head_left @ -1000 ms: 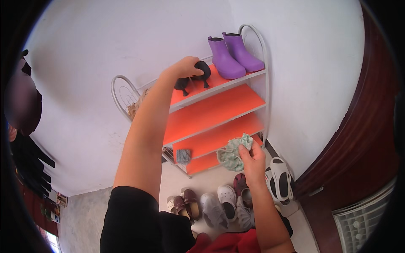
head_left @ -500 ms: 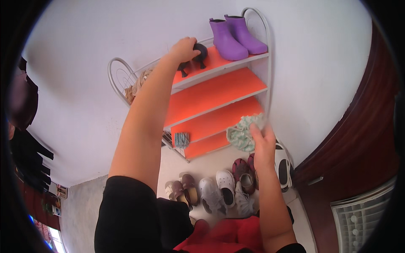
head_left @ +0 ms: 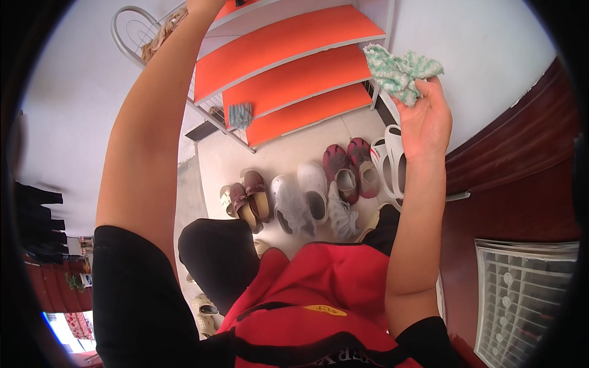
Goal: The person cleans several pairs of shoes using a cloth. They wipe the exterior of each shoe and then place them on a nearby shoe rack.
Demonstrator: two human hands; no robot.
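Right hand [head_left: 427, 119] raised beside the rack's right end, thumb and fingers closed on a crumpled green-and-white cloth [head_left: 399, 70] that fans out above them. Left hand [head_left: 205, 5] at the far edge, near the top shelf; how open it is, or whether it holds anything, I cannot tell. Rack with orange shelves [head_left: 288, 46] ahead; folded grey-blue cloth [head_left: 240, 115] hangs over a lower shelf's front edge, left side.

Risks, my judgement: a slack pinch could drop the green cloth onto the maroon shoes [head_left: 336, 161] or nearby floor [head_left: 300, 147]; a swing of the left forearm could knock the tan bundle [head_left: 162, 38] close by.

Unclear: left hand mostly cut off; top shelf's dark item [head_left: 240, 2] only a sliver; white slides [head_left: 393, 136] partly behind the right forearm.
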